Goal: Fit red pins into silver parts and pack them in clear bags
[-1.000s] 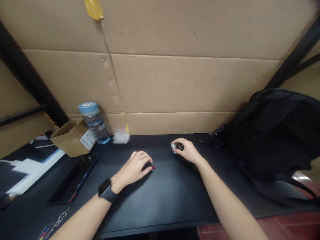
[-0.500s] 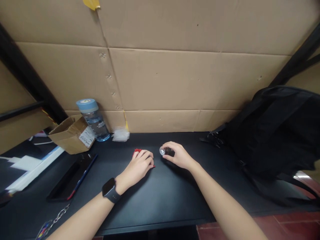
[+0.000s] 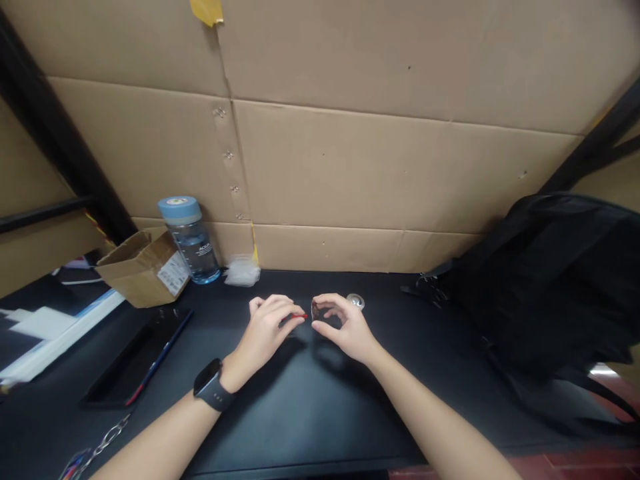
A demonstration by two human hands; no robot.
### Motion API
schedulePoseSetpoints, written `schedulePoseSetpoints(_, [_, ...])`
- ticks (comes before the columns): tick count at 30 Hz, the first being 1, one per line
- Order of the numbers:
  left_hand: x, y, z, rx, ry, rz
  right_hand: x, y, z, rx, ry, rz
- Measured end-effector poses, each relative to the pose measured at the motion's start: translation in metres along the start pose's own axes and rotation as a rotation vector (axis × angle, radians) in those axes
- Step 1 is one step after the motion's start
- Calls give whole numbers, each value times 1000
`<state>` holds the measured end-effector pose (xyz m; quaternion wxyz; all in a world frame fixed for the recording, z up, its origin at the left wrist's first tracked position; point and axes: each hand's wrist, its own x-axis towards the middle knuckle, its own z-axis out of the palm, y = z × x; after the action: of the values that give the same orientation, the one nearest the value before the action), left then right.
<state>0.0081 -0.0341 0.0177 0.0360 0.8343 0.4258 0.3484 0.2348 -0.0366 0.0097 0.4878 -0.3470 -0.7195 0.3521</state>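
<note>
My left hand [image 3: 267, 328], with a black watch on its wrist, is curled over a small red object [image 3: 300, 316]; only the red tip shows past the fingers. Just to its right, my right hand [image 3: 347, 328] pinches a small dark object [image 3: 316, 311] between thumb and fingers, close to the red tip. Both hands are low over the black table [image 3: 310, 407], near its middle. A small round silver piece [image 3: 355, 301] lies on the table just behind my right hand, apart from the fingers.
A blue-capped water bottle [image 3: 189, 239], an open cardboard box [image 3: 143, 268] and a crumpled clear wrapper [image 3: 242, 273] stand at the back left. A flat black device [image 3: 133, 360] and a key chain [image 3: 103, 445] lie front left. A black backpack [image 3: 555, 280] fills the right. A cardboard wall [image 3: 360, 167] stands behind.
My right hand has moved left to meet the left hand. The silver round piece it held now lies on the table behind it, and a dark piece stays in its fingers.
</note>
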Motion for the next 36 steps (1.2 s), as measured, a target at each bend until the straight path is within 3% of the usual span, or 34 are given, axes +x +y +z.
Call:
schedulePoseSetpoints(13, [-1,13,2,-134,103,-108,-2,-5,25,47,118,-4])
schedulePoseSetpoints(23, [-1,20,-1,-76,139,-117,-2,-4,28,105,63,105])
schedulePoseSetpoints(28, [-2,19,0,-51,157,-98,-2,-9,22,-53,-20,49])
schedulePoseSetpoints(36, [-1,13,-5,-108,57,-115,0,-10,16,-250,-55,-47])
